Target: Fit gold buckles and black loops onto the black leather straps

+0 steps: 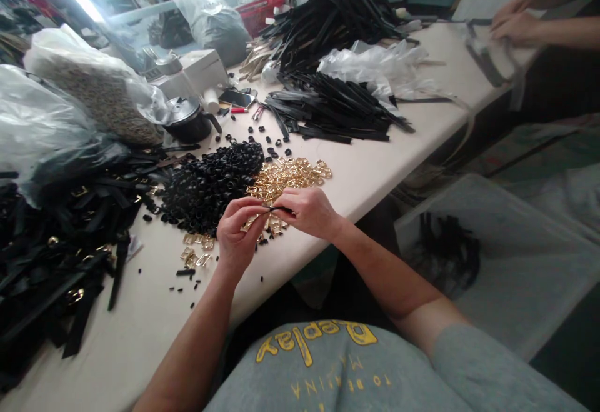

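Observation:
My left hand [238,227] and my right hand [307,212] meet over the table's near edge, fingertips pinched on a small black strap piece [280,209]. Most of that piece is covered by my fingers, so I cannot tell whether a buckle is on it. Just behind my hands lies a heap of gold buckles [293,174]. A larger mound of small black loops [213,177] rises beyond my left hand. A few gold buckles [199,256] lie apart, left of my left wrist, close to some tiny black bits [186,272].
Black straps with buckles [56,262] pile up on the left. Bundled black strips [337,105] lie at the back, near a black lidded mug [187,118] and a phone [237,98]. Another person's hands [515,21] hold strips at right. A translucent bin [506,256] stands below.

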Motion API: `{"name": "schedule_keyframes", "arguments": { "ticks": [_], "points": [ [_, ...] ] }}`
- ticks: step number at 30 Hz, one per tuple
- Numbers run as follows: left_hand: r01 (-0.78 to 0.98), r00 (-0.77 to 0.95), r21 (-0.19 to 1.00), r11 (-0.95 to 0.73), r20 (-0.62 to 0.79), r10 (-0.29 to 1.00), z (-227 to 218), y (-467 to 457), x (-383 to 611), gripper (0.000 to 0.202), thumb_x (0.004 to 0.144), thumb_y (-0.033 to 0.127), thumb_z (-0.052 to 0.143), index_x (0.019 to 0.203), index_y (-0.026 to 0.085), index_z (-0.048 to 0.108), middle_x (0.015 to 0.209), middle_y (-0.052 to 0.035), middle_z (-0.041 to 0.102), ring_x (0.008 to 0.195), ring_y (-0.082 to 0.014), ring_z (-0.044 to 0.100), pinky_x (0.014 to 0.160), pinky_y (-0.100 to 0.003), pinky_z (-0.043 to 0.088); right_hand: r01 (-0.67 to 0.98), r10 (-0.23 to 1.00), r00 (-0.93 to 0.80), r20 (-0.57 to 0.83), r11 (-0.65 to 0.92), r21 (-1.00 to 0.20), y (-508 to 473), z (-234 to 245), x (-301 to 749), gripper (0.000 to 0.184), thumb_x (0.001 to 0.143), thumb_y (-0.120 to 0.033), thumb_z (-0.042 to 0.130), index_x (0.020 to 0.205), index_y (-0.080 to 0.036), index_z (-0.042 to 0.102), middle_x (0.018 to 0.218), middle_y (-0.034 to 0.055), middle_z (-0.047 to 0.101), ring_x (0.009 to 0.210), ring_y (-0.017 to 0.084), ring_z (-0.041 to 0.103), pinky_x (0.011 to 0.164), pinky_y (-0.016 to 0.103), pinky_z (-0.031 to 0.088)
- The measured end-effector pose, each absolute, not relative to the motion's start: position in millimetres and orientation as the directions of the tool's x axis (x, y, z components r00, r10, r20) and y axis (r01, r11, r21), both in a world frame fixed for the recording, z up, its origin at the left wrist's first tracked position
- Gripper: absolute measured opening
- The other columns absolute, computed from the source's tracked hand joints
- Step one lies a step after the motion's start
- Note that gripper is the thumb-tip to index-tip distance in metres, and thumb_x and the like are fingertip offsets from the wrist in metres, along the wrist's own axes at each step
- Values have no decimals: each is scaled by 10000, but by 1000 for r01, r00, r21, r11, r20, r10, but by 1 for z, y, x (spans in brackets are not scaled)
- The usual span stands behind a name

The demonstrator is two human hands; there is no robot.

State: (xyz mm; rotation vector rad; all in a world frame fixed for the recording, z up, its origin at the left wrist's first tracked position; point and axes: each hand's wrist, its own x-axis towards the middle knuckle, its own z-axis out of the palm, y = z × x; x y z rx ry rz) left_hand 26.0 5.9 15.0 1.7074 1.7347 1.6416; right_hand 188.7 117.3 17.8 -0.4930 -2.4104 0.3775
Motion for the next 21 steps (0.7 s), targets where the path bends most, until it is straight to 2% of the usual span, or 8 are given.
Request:
{"name": "schedule_keyframes", "arguments": {
  "ticks": [1, 3, 5, 7, 10, 13, 17, 21],
  "points": [
    [584, -307, 752, -307, 554, 774, 16, 4, 26, 62, 820, 277, 711, 812, 219, 732, 963, -40, 673, 910, -170, 630, 862, -320, 511, 279, 466, -709, 530, 875, -396, 120, 18, 190, 249, 946, -313, 550, 824, -165, 708, 759, 24, 660, 670, 113, 552, 581, 251, 316],
    [564, -308, 757, -331, 564, 766, 18, 0, 25, 201, 860, 337, 658, 721, 198, 701, 861, -40, 678, 820, -165, 631, 787, -305, 513, 316, 525, -662, 534, 843, -437, 125, 21, 193, 236, 940, -312, 560, 837, -163, 711, 773, 26, 668, 672, 114, 559, 591, 247, 335],
    [478, -340, 830, -289, 478, 810, 19, -1, 24, 359, 911, 417, 563, 663, 183, 676, 750, -42, 667, 730, -158, 623, 709, -287, 506, 300, 551, -630, 547, 823, -483, 128, 23, 197, 226, 935, -314, 565, 854, -163, 714, 777, 22, 670, 672, 110, 566, 611, 243, 362],
    [342, -403, 923, -173, 311, 861, 17, 0, 23, 436, 926, 487, 506, 686, 171, 687, 707, -45, 665, 676, -153, 621, 659, -272, 501, 250, 529, -639, 558, 829, -500, 127, 26, 198, 235, 939, -330, 561, 868, -168, 716, 774, 17, 669, 673, 107, 567, 621, 241, 375],
    [120, -471, 993, -18, 73, 879, 12, 6, 21, 393, 855, 528, 607, 763, 157, 700, 695, -36, 678, 625, -135, 618, 635, -249, 505, 203, 461, -682, 567, 865, -459, 121, 26, 197, 261, 951, -362, 549, 886, -178, 721, 766, 14, 668, 674, 107, 570, 602, 244, 362],
    [-43, -490, 999, 24, -42, 871, 8, 10, 20, 349, 757, 499, 731, 771, 153, 684, 677, -21, 677, 605, -119, 616, 641, -234, 511, 207, 432, -698, 572, 886, -416, 115, 23, 193, 251, 952, -369, 555, 920, -186, 724, 777, 10, 683, 684, 109, 592, 592, 245, 354],
    [-184, -471, 982, 48, -131, 872, 9, 12, 22, 361, 704, 495, 770, 754, 153, 668, 674, -19, 676, 596, -112, 616, 625, -227, 514, 231, 455, -664, 594, 880, -416, 108, 21, 187, 252, 941, -386, 589, 1057, -195, 707, 888, 14, 720, 734, 116, 629, 624, 239, 389],
    [-186, -443, 982, 35, -115, 889, 10, 13, 28, 361, 683, 490, 786, 741, 152, 675, 656, -8, 663, 582, -99, 596, 611, -215, 502, 250, 463, -653, 600, 879, -407, 104, 22, 185, 266, 936, -407, 601, 1075, -206, 707, 905, 22, 725, 740, 127, 635, 641, 243, 411]
  ]
}}
